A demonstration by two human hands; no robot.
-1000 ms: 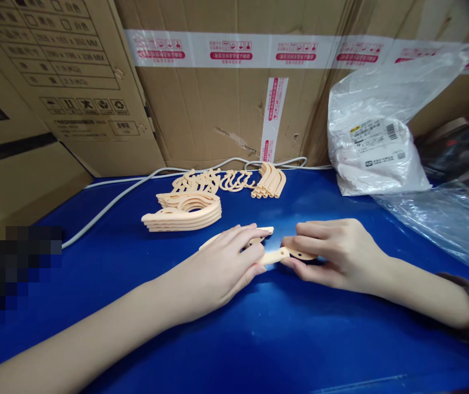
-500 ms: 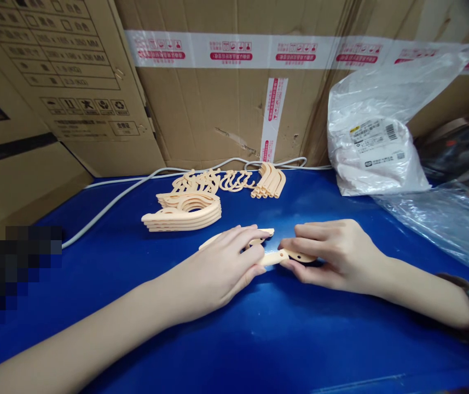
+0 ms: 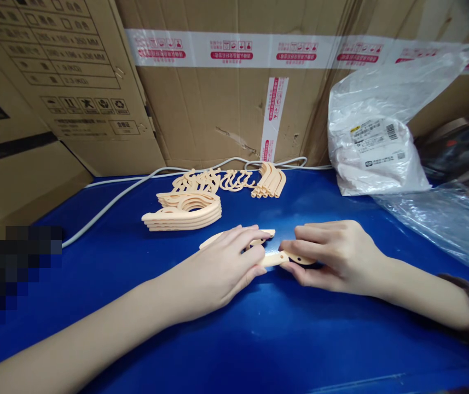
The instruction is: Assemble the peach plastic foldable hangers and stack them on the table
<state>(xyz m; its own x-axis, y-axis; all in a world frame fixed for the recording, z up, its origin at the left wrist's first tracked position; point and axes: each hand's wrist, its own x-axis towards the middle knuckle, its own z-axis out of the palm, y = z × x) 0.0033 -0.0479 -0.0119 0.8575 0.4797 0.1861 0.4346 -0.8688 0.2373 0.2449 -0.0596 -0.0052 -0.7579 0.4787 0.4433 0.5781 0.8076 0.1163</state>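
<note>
Under the fingers of my left hand (image 3: 234, 254), on the blue table, lies a pale peach plastic folding hanger (image 3: 274, 259). That hand is closed over it and hides most of its shape. My right hand (image 3: 336, 254) pinches a short curved hanger arm (image 3: 300, 258) against the hanger's right end, where small holes show. Whether the two pieces are joined there I cannot tell. Behind my left hand is a neat stack of similar hangers (image 3: 183, 213). Farther back lie several loose hanger hooks (image 3: 234, 180) and a pile of curved hanger arms (image 3: 269, 180).
Cardboard boxes (image 3: 218, 109) stand along the back and left of the blue table (image 3: 259, 339). A white cable (image 3: 113, 210) runs along the rear edge and down the left. At the back right sits a plastic bag with a label (image 3: 376, 148), with clear plastic film (image 3: 451, 224) beside it.
Both hands stay in nearly the same place, with the same grip on the hanger and the arm. Only a very slight shift of the pieces shows.
</note>
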